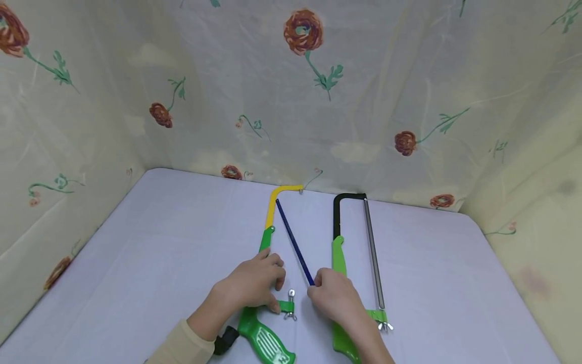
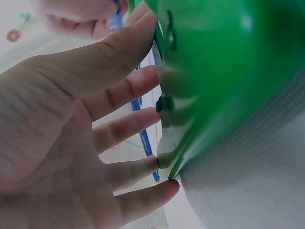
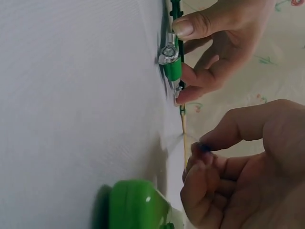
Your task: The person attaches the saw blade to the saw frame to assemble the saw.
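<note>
A hacksaw frame with a green handle and a yellow front bow (image 1: pixel 270 215) lies on the table, its blade side facing right. My left hand (image 1: pixel 252 283) rests over its green middle; in the left wrist view the fairly straight fingers (image 2: pixel 126 129) touch the green body (image 2: pixel 214 57). With thumb and forefinger, my right hand (image 1: pixel 338 299) pinches the near end of a thin blue hacksaw blade (image 1: pixel 294 243). The blade slants away, its far tip beside the yellow bow. A bolt with a wing nut (image 1: pixel 290 316) sits at the frame's lower arm.
A second hacksaw, light green (image 1: pixel 338 255) with a black bow, lies to the right, partly under my right forearm. Its grey blade (image 1: pixel 374 253) is fitted. A black strap (image 1: pixel 226 339) is at my left wrist. Flowered cloth (image 1: pixel 354 116) hangs around the white table (image 1: pixel 163 242).
</note>
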`<state>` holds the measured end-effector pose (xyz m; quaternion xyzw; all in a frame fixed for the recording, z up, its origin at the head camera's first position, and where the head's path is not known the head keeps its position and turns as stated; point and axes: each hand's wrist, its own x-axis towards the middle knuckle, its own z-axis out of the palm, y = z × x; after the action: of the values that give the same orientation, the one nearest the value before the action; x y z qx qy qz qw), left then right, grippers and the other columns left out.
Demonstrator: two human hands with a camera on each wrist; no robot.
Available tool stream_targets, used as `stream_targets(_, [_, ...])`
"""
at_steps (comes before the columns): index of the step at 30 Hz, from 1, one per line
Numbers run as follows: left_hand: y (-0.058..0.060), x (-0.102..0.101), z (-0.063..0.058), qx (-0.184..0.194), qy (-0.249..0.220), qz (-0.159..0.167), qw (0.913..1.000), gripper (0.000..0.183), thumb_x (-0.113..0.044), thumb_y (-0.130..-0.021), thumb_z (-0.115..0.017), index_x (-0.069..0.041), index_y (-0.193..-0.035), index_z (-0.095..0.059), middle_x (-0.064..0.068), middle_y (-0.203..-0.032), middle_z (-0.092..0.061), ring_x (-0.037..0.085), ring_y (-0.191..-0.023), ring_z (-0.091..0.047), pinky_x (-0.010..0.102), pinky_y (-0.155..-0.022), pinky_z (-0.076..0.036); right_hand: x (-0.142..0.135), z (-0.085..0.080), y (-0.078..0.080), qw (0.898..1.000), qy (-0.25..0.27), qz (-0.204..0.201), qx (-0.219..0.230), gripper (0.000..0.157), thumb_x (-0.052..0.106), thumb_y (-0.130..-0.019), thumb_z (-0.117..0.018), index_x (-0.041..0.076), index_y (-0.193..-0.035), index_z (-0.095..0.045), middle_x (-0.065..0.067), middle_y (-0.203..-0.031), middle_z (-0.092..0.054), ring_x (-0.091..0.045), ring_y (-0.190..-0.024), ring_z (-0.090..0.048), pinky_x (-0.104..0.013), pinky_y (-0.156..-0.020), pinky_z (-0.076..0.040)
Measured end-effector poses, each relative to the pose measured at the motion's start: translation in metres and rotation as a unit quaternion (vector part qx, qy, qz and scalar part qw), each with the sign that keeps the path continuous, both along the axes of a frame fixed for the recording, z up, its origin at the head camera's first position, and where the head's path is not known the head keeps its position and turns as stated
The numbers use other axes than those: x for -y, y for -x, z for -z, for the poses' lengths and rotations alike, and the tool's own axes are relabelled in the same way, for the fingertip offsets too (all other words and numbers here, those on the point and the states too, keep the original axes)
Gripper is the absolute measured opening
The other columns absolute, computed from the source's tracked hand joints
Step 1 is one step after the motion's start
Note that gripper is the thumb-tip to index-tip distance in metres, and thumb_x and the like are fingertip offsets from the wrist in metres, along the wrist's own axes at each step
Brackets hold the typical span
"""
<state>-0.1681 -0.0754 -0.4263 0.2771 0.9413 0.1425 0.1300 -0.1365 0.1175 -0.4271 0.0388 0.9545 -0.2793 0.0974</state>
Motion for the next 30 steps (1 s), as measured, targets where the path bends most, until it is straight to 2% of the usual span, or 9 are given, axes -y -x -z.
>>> stream_targets(3, [0.0, 0.0, 0.001, -0.002, -0.004, 0.001, 1.0, 0.032, -0.04, -0.067, -0.09, -0.027, -0.078, -0.063, -0.002, -0.134, -0.059, 0.038, -0.148, -0.033, 0.05, -0.108, -0.048, -0.001, -0.002, 0.002, 0.999, 0.052, -0.001, 0.008, 0.006, 0.011, -0.084, -0.062, 0.007, -0.08, -0.06, -0.005, -0.067, -0.058, -0.016, -0.054, -0.051, -0.025, -0.048, -0.04])
stream_targets(8, [0.0, 0.0, 0.001, -0.004, -0.004, 0.0, 1.0, 0.032, -0.041, -0.067, -0.09, -0.027, -0.077, -0.063, -0.002, -0.134, -0.059, 0.038, -0.147, -0.033, 0.049, -0.106, -0.049, -0.005, -0.006, 0.002, 0.99, 0.135, -0.013, 0.036, 0.003, 0.006, -0.088, -0.06, 0.003, -0.088, -0.061, -0.007, -0.066, -0.059, -0.014, -0.045, -0.05, -0.025, -0.043, -0.046])
stream_targets(15, [-0.001, 0.0, -0.001, 0.004, -0.004, -0.003, 1.0, 0.032, -0.04, -0.067, -0.09, -0.027, -0.078, -0.063, -0.003, -0.134, -0.059, 0.037, -0.148, -0.033, 0.05, -0.105, -0.049, -0.009, -0.012, 0.002, 0.986, 0.164, -0.027, 0.032, 0.004, 0.004, -0.092, -0.06, 0.001, -0.092, -0.061, -0.007, -0.066, -0.058, -0.015, -0.045, -0.051, -0.029, -0.045, -0.051])
stream_targets(24, [-0.001, 0.0, -0.001, 0.011, -0.001, -0.005, 0.9999, 0.031, -0.04, -0.068, -0.09, -0.027, -0.078, -0.063, -0.002, -0.136, -0.058, 0.038, -0.149, -0.03, 0.052, -0.107, -0.048, -0.014, -0.011, 0.006, 0.98, 0.199, -0.003, 0.013, 0.005, 0.005, -0.094, -0.059, 0.002, -0.094, -0.062, -0.006, -0.066, -0.058, -0.018, -0.045, -0.055, -0.032, -0.048, -0.051])
stream_targets(30, [0.0, 0.0, 0.002, 0.006, 0.001, -0.001, 1.0, 0.032, -0.041, -0.068, -0.09, -0.028, -0.078, -0.063, -0.003, -0.136, -0.058, 0.038, -0.149, -0.031, 0.051, -0.106, -0.049, -0.02, -0.005, 0.012, 0.956, 0.289, 0.046, 0.012, 0.007, 0.001, -0.093, -0.059, -0.002, -0.099, -0.061, -0.007, -0.068, -0.059, -0.016, -0.046, -0.053, -0.034, -0.049, -0.055])
